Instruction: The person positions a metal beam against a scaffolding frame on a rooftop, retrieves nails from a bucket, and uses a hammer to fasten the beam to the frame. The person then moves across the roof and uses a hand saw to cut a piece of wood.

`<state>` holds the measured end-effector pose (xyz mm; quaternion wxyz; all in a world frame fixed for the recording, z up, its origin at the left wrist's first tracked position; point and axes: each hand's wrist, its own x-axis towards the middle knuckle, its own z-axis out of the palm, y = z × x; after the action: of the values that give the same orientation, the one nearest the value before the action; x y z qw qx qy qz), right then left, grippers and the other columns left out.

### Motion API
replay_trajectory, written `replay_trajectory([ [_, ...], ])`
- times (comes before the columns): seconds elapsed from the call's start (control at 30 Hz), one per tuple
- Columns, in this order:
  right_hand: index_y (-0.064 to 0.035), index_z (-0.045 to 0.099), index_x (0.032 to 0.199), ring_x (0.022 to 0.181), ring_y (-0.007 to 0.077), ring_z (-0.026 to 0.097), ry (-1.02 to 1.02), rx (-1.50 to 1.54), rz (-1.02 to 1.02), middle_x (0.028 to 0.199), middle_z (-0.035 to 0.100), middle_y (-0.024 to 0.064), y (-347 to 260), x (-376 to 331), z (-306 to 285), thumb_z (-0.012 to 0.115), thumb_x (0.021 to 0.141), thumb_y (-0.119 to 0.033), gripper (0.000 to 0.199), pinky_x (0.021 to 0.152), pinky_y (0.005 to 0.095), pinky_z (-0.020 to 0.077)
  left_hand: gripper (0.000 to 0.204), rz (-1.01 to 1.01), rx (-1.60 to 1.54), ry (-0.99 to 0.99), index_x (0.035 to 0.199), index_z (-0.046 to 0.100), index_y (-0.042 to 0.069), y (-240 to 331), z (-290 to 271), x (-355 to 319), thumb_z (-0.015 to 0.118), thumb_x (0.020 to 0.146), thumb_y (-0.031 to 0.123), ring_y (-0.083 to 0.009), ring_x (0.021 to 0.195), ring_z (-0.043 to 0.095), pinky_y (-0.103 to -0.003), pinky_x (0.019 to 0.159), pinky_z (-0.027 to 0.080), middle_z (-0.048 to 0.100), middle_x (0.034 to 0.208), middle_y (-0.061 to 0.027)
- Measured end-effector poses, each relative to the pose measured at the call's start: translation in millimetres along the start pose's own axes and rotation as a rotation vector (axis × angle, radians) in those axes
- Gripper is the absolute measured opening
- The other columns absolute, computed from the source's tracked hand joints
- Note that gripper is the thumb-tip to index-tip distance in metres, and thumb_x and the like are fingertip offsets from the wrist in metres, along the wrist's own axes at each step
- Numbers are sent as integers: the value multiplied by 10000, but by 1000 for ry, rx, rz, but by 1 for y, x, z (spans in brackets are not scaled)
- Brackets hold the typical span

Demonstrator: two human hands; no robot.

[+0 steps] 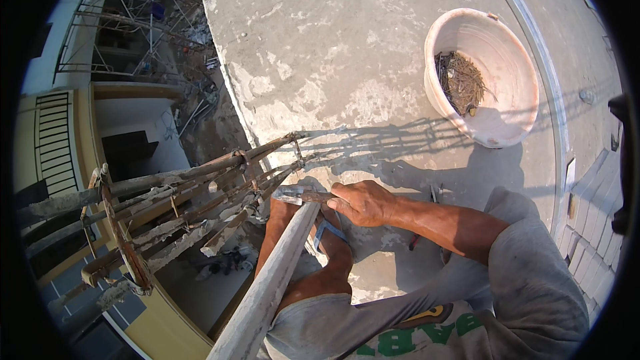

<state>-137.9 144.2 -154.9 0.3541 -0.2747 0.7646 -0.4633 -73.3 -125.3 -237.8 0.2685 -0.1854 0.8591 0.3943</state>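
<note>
My right hand (363, 201) is closed around the brown handle of a short tool with a shiny metal head (288, 193), which looks like a hammer. The tool lies across the upper end of a long pale beam (277, 273), though I cannot tell whether they touch. That beam slants down to the bottom edge. Just left of the tool, a cage of mortar-crusted reinforcing bars (193, 183), tied with bent stirrups, juts out over the drop. My left hand is out of view. Below the tool is my foot in a sandal with a blue strap (325, 230).
A pale, dirty plastic tub (527, 87) holding nails or bits of wire stands on the rough concrete slab (320, 40). The slab's edge (230, 87) drops at left toward scaffolding (127, 27) and buildings. Pale blocks (593, 207) are stacked at right.
</note>
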Motion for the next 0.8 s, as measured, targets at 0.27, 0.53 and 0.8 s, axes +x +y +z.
replay_trajectory([
  [0.27, 6, 545, 1051, 789, 469, 660, -104, -56, 152, 764, 653, 282, -1, 1, -1, 466, 1021, -366, 381, 717, 551, 504, 211, 46, -21, 34, 1004, 747, 63, -8, 6, 11, 725, 833, 185, -278, 860, 725, -374, 737, 542, 749, 936, -148],
  [0.53, 5, 551, 1064, 789, 463, 663, -118, -96, 220, 781, 664, 270, 5, 4, 0, 457, 1024, -361, 380, 738, 552, 500, 209, 58, 142, 42, 954, 761, 65, -8, 4, 7, 737, 824, 226, -290, 844, 727, -398, 744, 546, 741, 893, -171],
  [0.8, -6, 541, 1042, 688, 454, 632, 24, -115, 223, 672, 622, 230, 27, -10, -5, 456, 1025, -393, 397, 656, 552, 475, 293, -115, 208, -8, 835, 734, -54, -11, 3, 13, 777, 818, 234, -172, 665, 703, -333, 604, 554, 736, 762, -160],
])
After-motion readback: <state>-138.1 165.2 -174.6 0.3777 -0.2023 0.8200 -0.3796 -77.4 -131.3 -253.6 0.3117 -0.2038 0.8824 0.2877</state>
